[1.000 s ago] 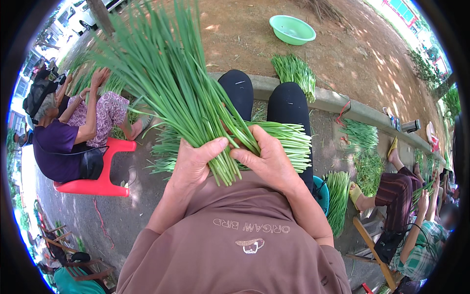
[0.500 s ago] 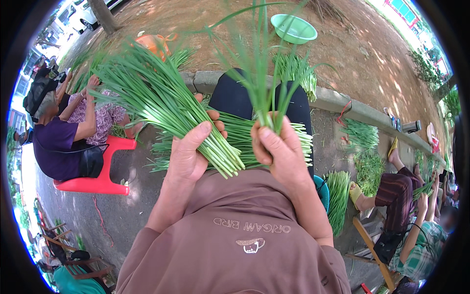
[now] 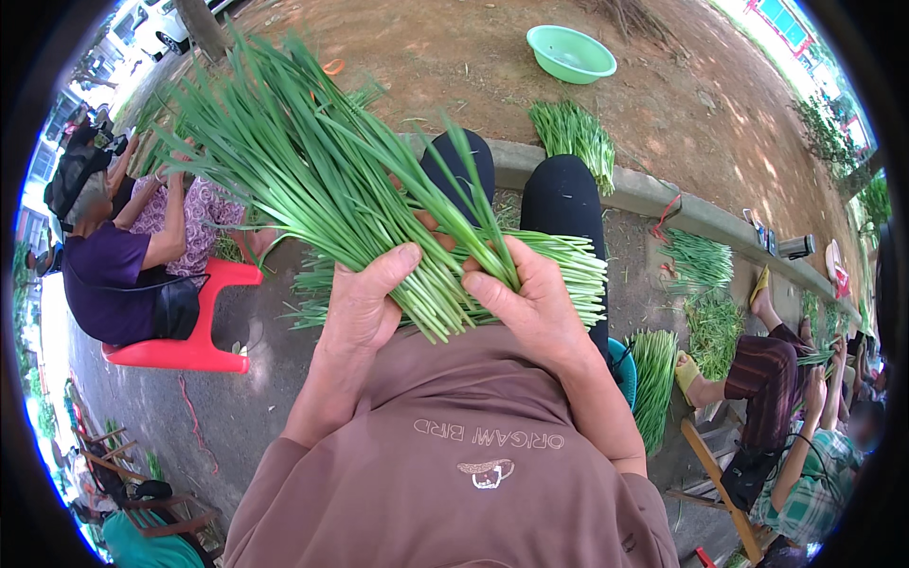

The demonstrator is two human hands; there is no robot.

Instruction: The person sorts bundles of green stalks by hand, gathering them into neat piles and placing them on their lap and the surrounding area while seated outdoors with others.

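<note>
A thick bunch of garlic chives (image 3: 312,180) fans up and to the left, its pale stem ends low in front of my chest. My left hand (image 3: 365,298) is wrapped round these stems, thumb on top. Pinched between thumb and fingers of my right hand (image 3: 521,303) is a thinner bunch of garlic chives (image 3: 464,227). Its leaves lie against the right side of the big bunch, and the two hands are close together. Across my lap, below both hands, rests a pile of garlic chives (image 3: 573,270) with stem ends to the right.
Beyond my knees runs a concrete kerb (image 3: 653,194), with a chive bundle (image 3: 573,137) and a green basin (image 3: 571,54) past it. A teal basket (image 3: 622,369) and chive heaps (image 3: 653,383) lie right. Someone (image 3: 109,256) sits left on a red stool (image 3: 189,331); another person (image 3: 805,464) sits right.
My right hand has moved left and down, bringing its upright thin bunch over against the big one. The left hand has stayed nearly in place.
</note>
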